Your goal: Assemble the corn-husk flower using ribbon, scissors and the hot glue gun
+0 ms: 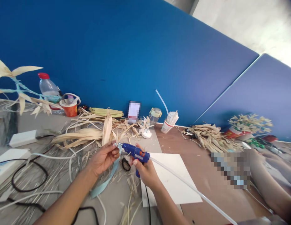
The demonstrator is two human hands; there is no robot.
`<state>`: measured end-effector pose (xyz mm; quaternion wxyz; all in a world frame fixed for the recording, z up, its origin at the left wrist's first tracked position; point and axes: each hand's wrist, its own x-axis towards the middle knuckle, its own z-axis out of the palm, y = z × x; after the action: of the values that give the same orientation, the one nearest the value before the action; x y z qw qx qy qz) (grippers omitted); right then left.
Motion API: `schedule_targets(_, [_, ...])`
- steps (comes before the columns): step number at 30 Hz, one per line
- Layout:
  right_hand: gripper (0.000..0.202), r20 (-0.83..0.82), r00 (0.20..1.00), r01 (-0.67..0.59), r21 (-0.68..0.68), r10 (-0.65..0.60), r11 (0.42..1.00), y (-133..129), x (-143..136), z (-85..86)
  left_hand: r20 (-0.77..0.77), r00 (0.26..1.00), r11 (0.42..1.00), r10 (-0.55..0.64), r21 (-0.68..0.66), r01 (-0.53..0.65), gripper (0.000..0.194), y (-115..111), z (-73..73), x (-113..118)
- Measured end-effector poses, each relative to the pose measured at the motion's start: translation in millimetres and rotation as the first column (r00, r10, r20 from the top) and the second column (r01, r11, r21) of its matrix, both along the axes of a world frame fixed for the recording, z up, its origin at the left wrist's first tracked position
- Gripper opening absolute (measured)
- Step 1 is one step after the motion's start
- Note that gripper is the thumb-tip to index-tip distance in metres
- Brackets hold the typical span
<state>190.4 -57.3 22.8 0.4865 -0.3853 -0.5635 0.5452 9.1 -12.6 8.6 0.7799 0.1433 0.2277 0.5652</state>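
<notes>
Glue gun [135,153], blue w/ orange bits, is in my R hand [145,171], head view: fingers wrapped round its grip, nozzle aimed L, tip right by the fingertips of my L hand [105,157]. L hand's pinching the top end of a pale blue strip [110,178], thumb vs. fingers; strip hangs down btwn my two hands, lower end beside my L forearm. Can't tell if nozzle & strip touch. Clear glue stick [183,179] runs out the gun's rear, slanting to lower R, passing above a white sheet [177,189] flat on the counter [197,165]. Black loop [126,164] just below the barrel, btwn hands. Dry husks [107,129] heaped beyond L hand, one upright. Farther back, past the gun: small pale flower [146,133] on white base, then paper cup [167,126] to its R. Phone [134,111] stands by the blue partition [126,56]. Co-worker's hand [253,159] well off R.
</notes>
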Motion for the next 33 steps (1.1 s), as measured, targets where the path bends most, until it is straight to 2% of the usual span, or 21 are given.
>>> schedule_targets(22, [0.065,0.1,0.994,0.048,0.004,-0.048,0.999,1,0,-11.6,-0.011,1.0,1.0,-0.01,0.022,0.011,0.013,-1,-1.2,0])
schedule_targets(33, [0.062,0.073,0.995,0.066,0.003,-0.066,0.998,1,1,-11.0,-0.014,0.999,0.999,-0.03,0.031,0.031,0.013,-1,-2.2,0])
